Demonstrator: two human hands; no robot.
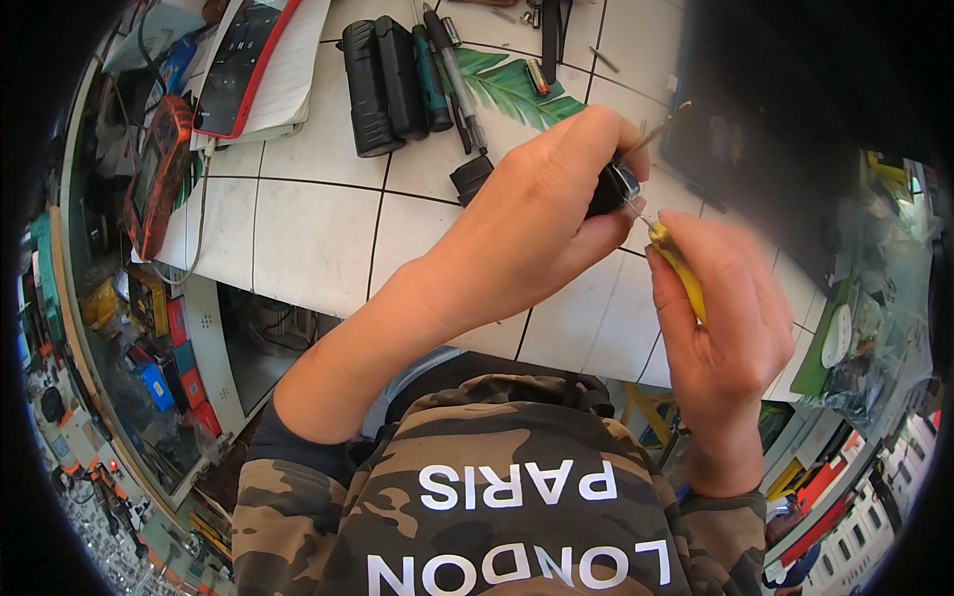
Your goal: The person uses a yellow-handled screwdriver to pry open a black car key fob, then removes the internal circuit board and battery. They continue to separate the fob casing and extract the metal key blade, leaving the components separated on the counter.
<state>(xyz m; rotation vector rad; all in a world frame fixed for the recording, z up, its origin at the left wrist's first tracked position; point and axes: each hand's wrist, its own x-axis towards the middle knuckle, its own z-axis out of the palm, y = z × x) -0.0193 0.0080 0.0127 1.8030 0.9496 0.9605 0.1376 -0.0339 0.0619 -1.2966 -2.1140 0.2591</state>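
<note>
My left hand (556, 189) is wrapped round a small black object with a shiny end (622, 185); its kind is mostly hidden by the fingers. A thin brownish rod (668, 131) sticks out past those fingers toward the upper right. In my right hand (725, 308) is a yellow-handled screwdriver (686, 275), pinched between thumb and fingers. Its thin metal tip points up and left and meets or nearly meets the shiny end. Just left of my left wrist, a black block-shaped piece (471, 180) rests on the tiled tabletop (308, 223).
Two black cases (386, 84), a green screwdriver (431, 79) and a grey pen (457, 84) lie at the back. A battery (538, 77) sits on a leaf-patterned piece. At left are a red-edged phone (238, 70) on papers and an orange meter (159, 179). A dark panel (765, 129) stands right.
</note>
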